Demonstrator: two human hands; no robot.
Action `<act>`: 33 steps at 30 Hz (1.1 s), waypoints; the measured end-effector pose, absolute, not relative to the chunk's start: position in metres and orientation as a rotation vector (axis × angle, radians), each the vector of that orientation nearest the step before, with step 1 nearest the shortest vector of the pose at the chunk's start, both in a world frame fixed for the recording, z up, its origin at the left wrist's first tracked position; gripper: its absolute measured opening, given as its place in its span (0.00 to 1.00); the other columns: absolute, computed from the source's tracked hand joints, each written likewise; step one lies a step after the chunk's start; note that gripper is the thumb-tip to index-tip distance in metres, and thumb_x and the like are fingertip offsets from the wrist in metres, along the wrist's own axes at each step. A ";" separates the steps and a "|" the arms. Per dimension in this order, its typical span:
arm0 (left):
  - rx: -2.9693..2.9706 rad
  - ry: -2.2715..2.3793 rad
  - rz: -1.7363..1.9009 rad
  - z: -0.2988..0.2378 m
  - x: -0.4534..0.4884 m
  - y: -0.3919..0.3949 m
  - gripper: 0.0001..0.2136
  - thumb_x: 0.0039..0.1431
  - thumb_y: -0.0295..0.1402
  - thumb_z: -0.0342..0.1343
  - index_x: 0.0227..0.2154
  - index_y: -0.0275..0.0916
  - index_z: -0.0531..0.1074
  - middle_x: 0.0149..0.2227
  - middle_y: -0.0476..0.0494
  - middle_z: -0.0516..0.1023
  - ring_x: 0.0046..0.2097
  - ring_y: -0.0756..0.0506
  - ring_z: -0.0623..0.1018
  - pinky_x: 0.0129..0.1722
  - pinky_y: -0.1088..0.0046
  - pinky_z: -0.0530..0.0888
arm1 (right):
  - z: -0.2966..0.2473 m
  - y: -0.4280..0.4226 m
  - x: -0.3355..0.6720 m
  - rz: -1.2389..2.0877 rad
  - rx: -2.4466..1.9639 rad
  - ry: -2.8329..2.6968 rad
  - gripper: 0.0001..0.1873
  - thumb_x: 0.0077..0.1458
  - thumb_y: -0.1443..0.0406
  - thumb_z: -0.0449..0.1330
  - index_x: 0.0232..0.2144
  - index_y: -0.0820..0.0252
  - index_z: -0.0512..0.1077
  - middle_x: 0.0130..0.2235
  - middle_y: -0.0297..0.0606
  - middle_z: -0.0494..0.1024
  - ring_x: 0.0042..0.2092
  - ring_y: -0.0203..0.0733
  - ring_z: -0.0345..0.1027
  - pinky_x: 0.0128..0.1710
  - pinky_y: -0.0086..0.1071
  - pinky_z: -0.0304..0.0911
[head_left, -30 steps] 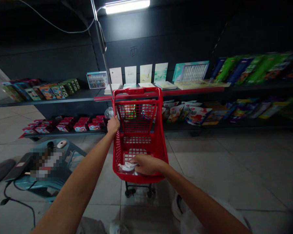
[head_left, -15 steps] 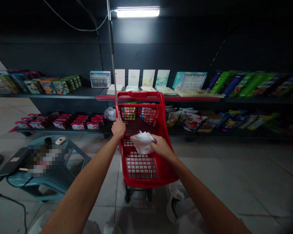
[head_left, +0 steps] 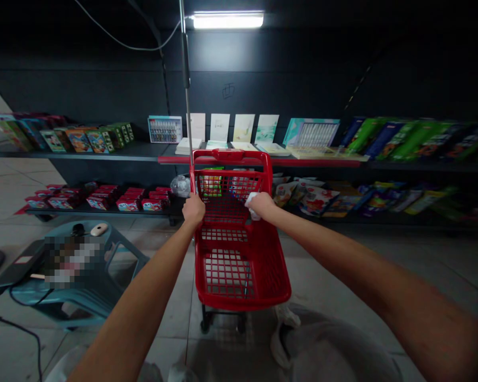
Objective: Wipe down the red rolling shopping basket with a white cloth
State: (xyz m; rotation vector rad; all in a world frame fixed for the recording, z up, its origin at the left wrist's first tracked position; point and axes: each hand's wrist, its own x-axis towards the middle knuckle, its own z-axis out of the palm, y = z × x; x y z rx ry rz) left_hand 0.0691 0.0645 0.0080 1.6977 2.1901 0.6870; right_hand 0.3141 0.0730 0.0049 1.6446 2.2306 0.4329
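A red plastic shopping cart stands in front of me, its mesh basket holding nothing that I can see. My left hand is closed round the left side of its rim, where a thin metal pole rises. My right hand is closed on a crumpled white cloth at the cart's right side, near the upper part. The hand hides much of the cloth. I cannot tell whether the cloth presses on the mesh or the rim.
Behind the cart runs a dark shelf with booklets, pen sets and snack bags. Red boxes line the lower shelf. At left, a blue-green stool carries a laptop and a mouse. A lamp glows above.
My right hand has moved up and away from me with the cloth, from over the basket's middle to its right side. My left hand keeps its hold on the rim.
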 end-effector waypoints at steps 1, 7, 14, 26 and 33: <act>1.697 2.195 0.685 0.008 0.070 0.065 0.20 0.72 0.38 0.37 0.54 0.35 0.68 0.53 0.25 0.78 0.54 0.35 0.80 0.50 0.61 0.75 | -0.003 0.073 0.311 0.448 1.647 2.176 0.11 0.57 0.71 0.60 0.39 0.65 0.81 0.43 0.57 0.81 0.50 0.58 0.74 0.44 0.44 0.66; 1.696 2.195 0.696 0.006 0.074 0.066 0.19 0.73 0.38 0.37 0.54 0.35 0.68 0.52 0.25 0.79 0.54 0.36 0.80 0.50 0.63 0.75 | -0.028 0.072 0.303 0.478 1.610 2.011 0.13 0.59 0.71 0.58 0.42 0.70 0.81 0.43 0.60 0.80 0.48 0.60 0.74 0.43 0.50 0.66; 1.701 2.164 0.711 0.006 0.073 0.066 0.19 0.73 0.38 0.36 0.53 0.34 0.68 0.50 0.25 0.79 0.53 0.34 0.80 0.49 0.59 0.75 | -0.047 0.030 0.297 0.210 1.309 1.990 0.23 0.46 0.52 0.73 0.41 0.60 0.82 0.47 0.51 0.81 0.48 0.61 0.76 0.45 0.57 0.71; 1.685 2.170 0.747 0.002 0.081 0.063 0.18 0.72 0.36 0.38 0.53 0.34 0.68 0.50 0.26 0.80 0.52 0.33 0.81 0.48 0.58 0.76 | 0.002 0.054 0.331 0.463 1.276 2.221 0.14 0.62 0.69 0.56 0.43 0.60 0.81 0.48 0.50 0.81 0.54 0.52 0.73 0.56 0.45 0.62; 1.652 2.160 0.748 0.004 0.082 0.064 0.18 0.72 0.37 0.38 0.53 0.34 0.67 0.52 0.25 0.79 0.53 0.34 0.80 0.49 0.59 0.75 | 0.022 0.089 0.342 0.560 1.353 2.170 0.12 0.62 0.71 0.56 0.41 0.66 0.80 0.46 0.54 0.81 0.50 0.49 0.74 0.54 0.43 0.62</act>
